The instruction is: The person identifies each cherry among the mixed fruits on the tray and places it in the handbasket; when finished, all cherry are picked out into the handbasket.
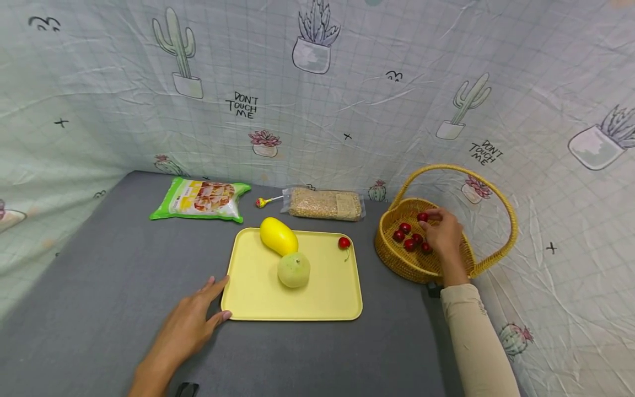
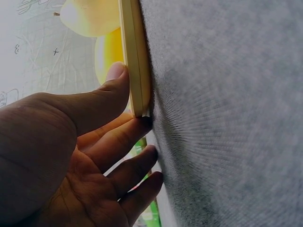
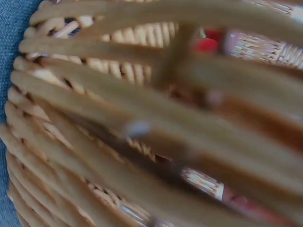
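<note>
My left hand [image 1: 190, 325] rests its thumb and index finger against the left edge of the yellow tray [image 1: 258, 302]. In the left wrist view the thumb [image 2: 102, 101] lies along the tray's rim and the other fingers are loosely spread. On the tray are a yellow mango-shaped fruit [image 1: 279, 236], a round pale-green fruit [image 1: 294, 270] and a red cherry [image 1: 344, 242] with a stem. My right hand [image 1: 445, 234] reaches into the wicker basket [image 1: 397, 263], pinching a dark red cherry [image 1: 422, 216]. Several more cherries [image 1: 409, 244] lie inside. Basket weave [image 3: 118, 90] largely hides that hand in the right wrist view.
Behind the tray lie a green-edged snack bag [image 1: 205, 199], a yellow lollipop [image 1: 261, 202] and a clear pack of grains [image 1: 324, 204]. The basket's tall handle [image 1: 448, 167] arches near the right hand. A printed cloth [image 1: 317, 132] hangs behind the grey table [image 1: 317, 358].
</note>
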Tool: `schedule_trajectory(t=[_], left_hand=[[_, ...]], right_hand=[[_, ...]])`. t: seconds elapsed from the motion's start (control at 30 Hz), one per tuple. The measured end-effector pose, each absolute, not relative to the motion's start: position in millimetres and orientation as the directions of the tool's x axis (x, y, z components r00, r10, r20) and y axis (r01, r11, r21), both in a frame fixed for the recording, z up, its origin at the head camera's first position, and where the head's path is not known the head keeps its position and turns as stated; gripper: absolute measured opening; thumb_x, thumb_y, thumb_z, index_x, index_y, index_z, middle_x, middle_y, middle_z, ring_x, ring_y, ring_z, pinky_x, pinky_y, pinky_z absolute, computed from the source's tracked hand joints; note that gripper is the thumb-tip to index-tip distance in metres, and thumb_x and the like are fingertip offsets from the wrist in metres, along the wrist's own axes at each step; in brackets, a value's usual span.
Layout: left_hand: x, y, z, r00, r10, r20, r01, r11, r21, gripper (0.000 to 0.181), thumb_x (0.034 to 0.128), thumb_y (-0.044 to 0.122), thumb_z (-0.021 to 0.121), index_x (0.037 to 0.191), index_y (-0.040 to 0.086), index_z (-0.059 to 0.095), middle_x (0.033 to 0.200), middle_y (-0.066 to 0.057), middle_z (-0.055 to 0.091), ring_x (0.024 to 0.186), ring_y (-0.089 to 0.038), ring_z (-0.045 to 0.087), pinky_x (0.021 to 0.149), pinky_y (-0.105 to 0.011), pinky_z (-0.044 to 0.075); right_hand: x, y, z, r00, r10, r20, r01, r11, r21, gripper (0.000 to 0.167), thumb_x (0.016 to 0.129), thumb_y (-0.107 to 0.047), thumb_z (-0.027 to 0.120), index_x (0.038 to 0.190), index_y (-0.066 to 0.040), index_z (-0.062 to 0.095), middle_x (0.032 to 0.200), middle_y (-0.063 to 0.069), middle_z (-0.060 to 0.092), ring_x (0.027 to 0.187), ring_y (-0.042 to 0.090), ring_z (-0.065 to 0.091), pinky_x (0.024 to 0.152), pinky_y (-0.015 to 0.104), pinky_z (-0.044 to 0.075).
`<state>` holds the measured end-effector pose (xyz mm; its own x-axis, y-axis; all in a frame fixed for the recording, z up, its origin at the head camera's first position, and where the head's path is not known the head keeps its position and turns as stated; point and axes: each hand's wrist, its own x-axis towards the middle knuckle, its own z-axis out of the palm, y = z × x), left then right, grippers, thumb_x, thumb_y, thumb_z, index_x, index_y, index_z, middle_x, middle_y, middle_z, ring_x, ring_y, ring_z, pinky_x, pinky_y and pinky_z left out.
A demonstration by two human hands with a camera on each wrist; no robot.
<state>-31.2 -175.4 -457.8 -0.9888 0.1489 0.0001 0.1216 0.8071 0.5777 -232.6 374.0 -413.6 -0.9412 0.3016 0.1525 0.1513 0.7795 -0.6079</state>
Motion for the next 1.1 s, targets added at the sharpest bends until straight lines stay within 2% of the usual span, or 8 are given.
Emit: schedule_trajectory(t=[0.13, 0.2, 0.33, 0.4, 0.6, 0.8, 0.9, 1.1], left_hand=[[-32, -175, -458, -0.989, 0.148, -0.011, 0.115, 0.808, 0.578, 0.079, 0.0887, 0.019, 0.087, 0.158, 0.008, 0.051, 0.155, -0.033, 0.052, 0.143, -0.050, 0.054, 0.107, -0.070, 0.049], [-32, -174, -458, -0.989, 0.148, -0.019, 0.110, 0.810, 0.577, 0.079, 0.0888, 0.019, 0.087, 0.158, 0.008, 0.051, 0.155, -0.033, 0.051, 0.143, -0.050, 0.053, 0.107, -0.070, 0.049], [-33, -174, -457, -0.989, 0.147, -0.023, 0.106, 0.809, 0.578, 0.079, 0.0893, 0.019, 0.086, 0.159, 0.008, 0.050, 0.156, -0.033, 0.050, 0.144, -0.050, 0.052, 0.108, -0.070, 0.048], [-33, -174, -457, -0.989, 0.146, -0.021, 0.107, 0.808, 0.579, 0.079, 0.0894, 0.019, 0.086, 0.159, 0.008, 0.050, 0.156, -0.033, 0.050, 0.144, -0.050, 0.052, 0.108, -0.070, 0.048], [-32, -174, -456, -0.990, 0.144, -0.005, 0.116, 0.813, 0.570, 0.078, 0.0888, 0.018, 0.087, 0.158, 0.008, 0.051, 0.155, -0.033, 0.051, 0.142, -0.050, 0.054, 0.106, -0.070, 0.050], [-31, -173, -457, -0.990, 0.140, -0.015, 0.106, 0.813, 0.573, 0.079, 0.0884, 0.018, 0.087, 0.158, 0.007, 0.051, 0.155, -0.033, 0.051, 0.142, -0.050, 0.054, 0.107, -0.070, 0.049], [-31, -173, -457, -0.990, 0.138, -0.020, 0.101, 0.814, 0.571, 0.079, 0.0882, 0.018, 0.087, 0.158, 0.007, 0.051, 0.155, -0.033, 0.051, 0.143, -0.050, 0.054, 0.107, -0.070, 0.049], [-31, -172, -457, -0.990, 0.134, -0.035, 0.091, 0.818, 0.569, 0.080, 0.0885, 0.018, 0.087, 0.158, 0.007, 0.051, 0.156, -0.033, 0.050, 0.143, -0.050, 0.053, 0.108, -0.070, 0.049]], right_hand=[[-234, 377, -420, -0.936, 0.312, 0.164, 0.160, 0.790, -0.592, 0.030, 0.102, -0.016, 0.074, 0.130, -0.007, 0.071, 0.131, 0.020, 0.074, 0.103, 0.041, 0.066, 0.105, 0.058, 0.046], [-235, 379, -423, -0.932, 0.318, 0.173, 0.162, 0.793, -0.588, 0.029, 0.101, -0.016, 0.074, 0.129, -0.008, 0.072, 0.130, 0.020, 0.075, 0.098, 0.039, 0.066, 0.095, 0.054, 0.049], [-238, 382, -428, -0.929, 0.321, 0.186, 0.159, 0.798, -0.582, 0.029, 0.101, -0.016, 0.075, 0.128, -0.008, 0.073, 0.127, 0.020, 0.076, 0.088, 0.035, 0.065, 0.084, 0.047, 0.049], [-239, 383, -430, -0.928, 0.321, 0.187, 0.160, 0.800, -0.578, 0.029, 0.100, -0.016, 0.076, 0.127, -0.007, 0.073, 0.126, 0.020, 0.077, 0.085, 0.033, 0.064, 0.082, 0.045, 0.049], [-241, 385, -433, -0.935, 0.320, 0.152, 0.184, 0.806, -0.563, 0.029, 0.098, -0.015, 0.077, 0.126, -0.007, 0.074, 0.123, 0.021, 0.077, 0.087, 0.037, 0.066, 0.093, 0.054, 0.051], [-241, 387, -435, -0.942, 0.317, 0.106, 0.213, 0.813, -0.543, 0.031, 0.097, -0.016, 0.078, 0.127, -0.006, 0.074, 0.124, 0.020, 0.077, 0.119, 0.043, 0.065, 0.108, 0.059, 0.047], [-242, 387, -435, -0.945, 0.319, 0.076, 0.233, 0.816, -0.530, 0.032, 0.097, -0.017, 0.078, 0.127, -0.007, 0.074, 0.124, 0.018, 0.077, 0.123, 0.042, 0.065, 0.107, 0.058, 0.049], [-242, 387, -434, -0.946, 0.324, 0.027, 0.270, 0.829, -0.491, 0.033, 0.097, -0.021, 0.077, 0.127, -0.008, 0.075, 0.126, 0.016, 0.077, 0.120, 0.041, 0.065, 0.100, 0.057, 0.051]])
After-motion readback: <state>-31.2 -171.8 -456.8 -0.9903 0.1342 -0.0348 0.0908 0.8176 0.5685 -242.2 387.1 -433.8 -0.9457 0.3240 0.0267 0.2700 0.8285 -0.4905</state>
